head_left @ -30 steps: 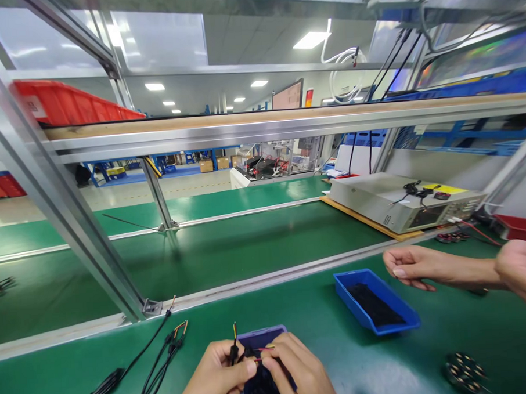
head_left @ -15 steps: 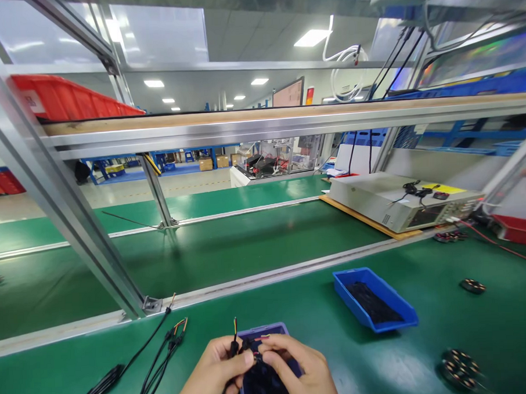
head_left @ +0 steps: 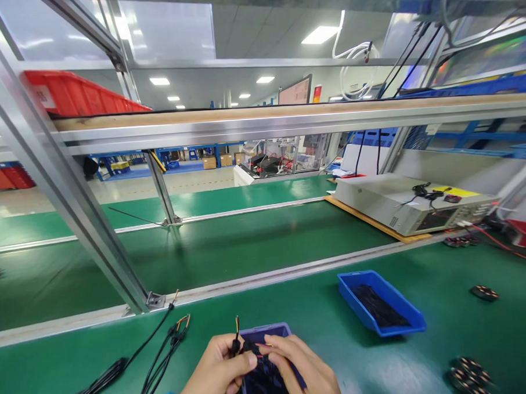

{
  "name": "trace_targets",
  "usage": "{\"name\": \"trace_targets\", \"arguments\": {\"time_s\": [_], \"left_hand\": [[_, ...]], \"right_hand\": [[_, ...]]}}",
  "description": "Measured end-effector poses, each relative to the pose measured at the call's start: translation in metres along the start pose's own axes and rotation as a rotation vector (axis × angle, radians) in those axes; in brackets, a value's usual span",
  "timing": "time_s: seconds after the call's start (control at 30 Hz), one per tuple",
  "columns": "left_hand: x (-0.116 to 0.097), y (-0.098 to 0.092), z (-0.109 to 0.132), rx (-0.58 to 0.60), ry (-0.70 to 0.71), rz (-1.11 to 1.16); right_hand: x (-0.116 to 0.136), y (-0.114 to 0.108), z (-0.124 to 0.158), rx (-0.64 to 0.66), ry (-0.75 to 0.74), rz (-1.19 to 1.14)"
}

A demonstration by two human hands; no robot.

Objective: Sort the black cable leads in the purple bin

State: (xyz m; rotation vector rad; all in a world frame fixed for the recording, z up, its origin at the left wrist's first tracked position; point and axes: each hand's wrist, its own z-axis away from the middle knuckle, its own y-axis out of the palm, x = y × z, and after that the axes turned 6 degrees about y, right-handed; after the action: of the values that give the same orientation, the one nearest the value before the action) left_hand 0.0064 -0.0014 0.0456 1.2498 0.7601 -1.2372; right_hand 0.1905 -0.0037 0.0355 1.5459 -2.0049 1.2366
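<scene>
My left hand (head_left: 227, 364) is closed round a black cable (head_left: 236, 344) whose thin coloured wire ends point upward. Close beside it, my right hand (head_left: 299, 364) pinches thin reddish wires (head_left: 264, 348) that lead toward the left fingertips. Whether these wires belong to the same cable, I cannot tell. Both hands are above a purple bin (head_left: 269, 330) holding dark items, which the hands partly cover. To the left on the green bench lie black cables (head_left: 155, 373) with stripped orange wire ends.
A blue tray (head_left: 381, 302) of black pieces sits right of the hands. Round dark parts with copper-coloured dots (head_left: 469, 377) lie at the right. A grey instrument (head_left: 407, 202) stands on a wooden board behind. A metal post (head_left: 65, 165) rises at the left under a shelf (head_left: 260, 124).
The view has shifted slightly, so the bench things appear a little further right. My right fingers have straightened somewhat over the wires; my left hand keeps its grip.
</scene>
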Motion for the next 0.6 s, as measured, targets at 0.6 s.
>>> {"name": "trace_targets", "arguments": {"time_s": [0.6], "left_hand": [[0.009,0.0,-0.002,-0.045,-0.016,0.013]], "right_hand": [[0.004,-0.001,-0.004,-0.049,-0.024,0.053]]}}
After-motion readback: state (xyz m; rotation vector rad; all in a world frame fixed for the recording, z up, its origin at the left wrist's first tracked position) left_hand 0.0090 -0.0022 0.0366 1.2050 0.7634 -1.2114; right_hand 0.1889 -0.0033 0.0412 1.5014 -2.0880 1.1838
